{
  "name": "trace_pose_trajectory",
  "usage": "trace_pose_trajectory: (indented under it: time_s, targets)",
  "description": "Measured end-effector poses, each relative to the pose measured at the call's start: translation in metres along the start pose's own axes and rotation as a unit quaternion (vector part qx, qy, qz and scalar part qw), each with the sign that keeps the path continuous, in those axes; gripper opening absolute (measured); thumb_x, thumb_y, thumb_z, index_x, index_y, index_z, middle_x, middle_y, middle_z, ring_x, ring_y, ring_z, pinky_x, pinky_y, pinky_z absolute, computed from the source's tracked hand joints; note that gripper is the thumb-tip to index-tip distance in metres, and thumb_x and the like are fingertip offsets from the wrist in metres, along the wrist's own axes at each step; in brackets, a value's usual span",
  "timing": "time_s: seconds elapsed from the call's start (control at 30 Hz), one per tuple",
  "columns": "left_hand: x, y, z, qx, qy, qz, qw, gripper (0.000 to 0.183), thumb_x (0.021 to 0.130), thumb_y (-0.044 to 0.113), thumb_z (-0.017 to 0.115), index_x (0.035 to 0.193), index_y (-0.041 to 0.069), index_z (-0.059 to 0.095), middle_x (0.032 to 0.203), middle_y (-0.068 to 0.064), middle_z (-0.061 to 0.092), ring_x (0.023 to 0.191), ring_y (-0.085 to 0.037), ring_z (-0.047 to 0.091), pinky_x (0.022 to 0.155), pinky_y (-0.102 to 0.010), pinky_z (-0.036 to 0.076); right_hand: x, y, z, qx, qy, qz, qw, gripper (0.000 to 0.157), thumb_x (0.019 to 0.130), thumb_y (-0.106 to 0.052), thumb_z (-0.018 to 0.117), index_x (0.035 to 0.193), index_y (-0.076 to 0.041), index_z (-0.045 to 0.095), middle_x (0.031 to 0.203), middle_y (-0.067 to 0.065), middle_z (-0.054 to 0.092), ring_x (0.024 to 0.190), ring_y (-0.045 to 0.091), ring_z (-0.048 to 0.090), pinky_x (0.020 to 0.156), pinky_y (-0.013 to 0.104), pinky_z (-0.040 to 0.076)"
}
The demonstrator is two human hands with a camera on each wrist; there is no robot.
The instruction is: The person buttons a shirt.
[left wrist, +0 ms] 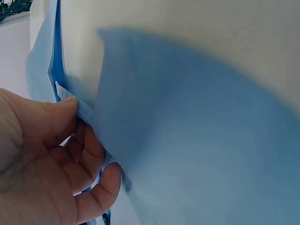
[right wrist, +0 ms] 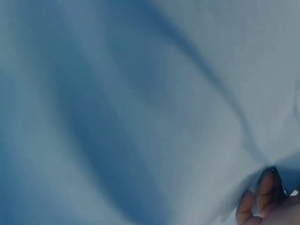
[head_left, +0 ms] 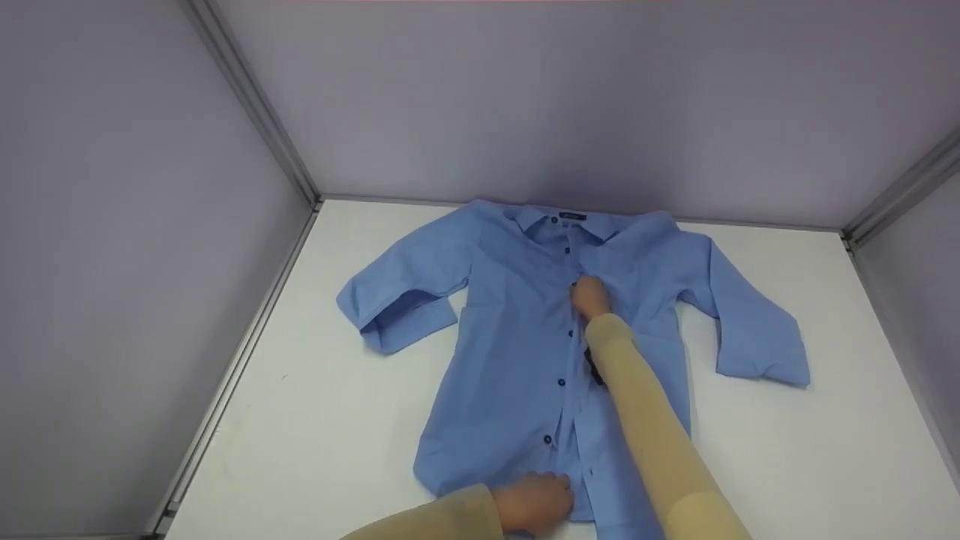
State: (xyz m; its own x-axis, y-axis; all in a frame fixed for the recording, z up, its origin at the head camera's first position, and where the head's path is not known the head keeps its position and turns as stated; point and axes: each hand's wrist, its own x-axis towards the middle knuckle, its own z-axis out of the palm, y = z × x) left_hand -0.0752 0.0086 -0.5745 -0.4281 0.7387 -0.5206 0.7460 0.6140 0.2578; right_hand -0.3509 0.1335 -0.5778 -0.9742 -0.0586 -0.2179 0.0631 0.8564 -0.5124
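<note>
A blue button-up shirt (head_left: 506, 337) lies front up, its collar (head_left: 598, 225) at the far side and its front parted along a row of dark buttons. Near the hem, my left hand (head_left: 534, 502) pinches the edge of the cloth between thumb and curled fingers, as the left wrist view shows with the shirt edge (left wrist: 84, 110). At chest height my right hand (head_left: 591, 296) holds the front button strip. Only a few fingertips (right wrist: 266, 187) against the cloth appear in the right wrist view; the rest of that hand is cut off.
The white table (head_left: 300, 420) carries the shirt, with a grey panel (head_left: 525, 97) behind and others on both sides. One sleeve (head_left: 409, 300) bends inward at the left; the other sleeve (head_left: 757, 322) spreads out to the right. A dark label (head_left: 572, 216) shows inside the collar.
</note>
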Motion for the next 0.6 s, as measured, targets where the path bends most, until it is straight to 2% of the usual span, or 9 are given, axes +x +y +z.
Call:
trace_pose_trajectory:
  time_s: [0.07, 0.2, 0.3, 0.43, 0.53, 0.6]
  targets:
    - [-0.003, 0.001, -0.003, 0.003, 0.005, -0.002, 1.0, 0.01, 0.084, 0.016, 0.057, 0.092, 0.011, 0.061, 0.079, 0.004, 0.048, 0.065, -0.007, 0.042, 0.059, -0.024, 0.042, 0.0, -0.003, -0.003, -0.001, 0.014, -0.016, 1.0, 0.026, 0.091, -0.006, 0.037, 0.07, 0.0, 0.051, 0.075, 0.015, 0.052, 0.064, 0.024, 0.045, 0.063, 0.038, 0.04]
    - [-0.008, 0.005, -0.006, 0.007, 0.027, 0.003, 0.9996, 0.01, 0.085, 0.014, 0.054, 0.083, 0.011, 0.064, 0.075, 0.004, 0.05, 0.06, -0.006, 0.043, 0.053, -0.024, 0.041, 0.001, -0.009, -0.009, -0.039, 0.051, -0.039, 0.997, 0.027, 0.09, -0.003, 0.036, 0.073, 0.006, 0.055, 0.084, 0.023, 0.055, 0.073, 0.031, 0.053, 0.068, 0.043, 0.043]
    - [-0.01, 0.009, -0.002, 0.006, 0.028, 0.005, 0.9996, 0.015, 0.087, 0.016, 0.052, 0.08, 0.012, 0.065, 0.073, 0.004, 0.051, 0.059, -0.007, 0.046, 0.051, -0.023, 0.041, 0.002, -0.011, -0.014, -0.065, 0.087, -0.05, 0.993, 0.028, 0.09, -0.001, 0.035, 0.073, 0.007, 0.056, 0.084, 0.024, 0.055, 0.077, 0.036, 0.053, 0.067, 0.045, 0.044]
    - [-0.012, 0.015, 0.003, 0.008, 0.014, 0.008, 0.9998, 0.018, 0.086, 0.021, 0.053, 0.078, 0.012, 0.065, 0.072, 0.004, 0.051, 0.058, -0.006, 0.047, 0.047, -0.021, 0.041, 0.006, -0.014, -0.022, -0.092, 0.114, -0.07, 0.987, 0.027, 0.091, 0.001, 0.033, 0.087, 0.013, 0.056, 0.093, 0.027, 0.053, 0.086, 0.04, 0.051, 0.075, 0.047, 0.041]
    - [-0.012, 0.016, 0.003, 0.002, 0.006, 0.017, 0.9998, 0.016, 0.086, 0.021, 0.053, 0.079, 0.012, 0.065, 0.072, 0.004, 0.051, 0.056, -0.006, 0.047, 0.045, -0.021, 0.041, 0.007, -0.015, -0.026, -0.096, 0.097, -0.075, 0.988, 0.029, 0.093, 0.0, 0.03, 0.1, 0.016, 0.052, 0.101, 0.029, 0.05, 0.093, 0.041, 0.049, 0.08, 0.048, 0.039]
    - [-0.012, 0.016, 0.0, -0.025, -0.011, 0.026, 0.9993, 0.015, 0.088, 0.021, 0.052, 0.082, 0.012, 0.063, 0.073, 0.004, 0.051, 0.057, -0.006, 0.047, 0.048, -0.02, 0.04, 0.006, -0.01, -0.027, -0.076, 0.043, -0.073, 0.993, 0.031, 0.094, -0.004, 0.029, 0.113, 0.016, 0.045, 0.111, 0.029, 0.047, 0.102, 0.04, 0.045, 0.086, 0.047, 0.036]
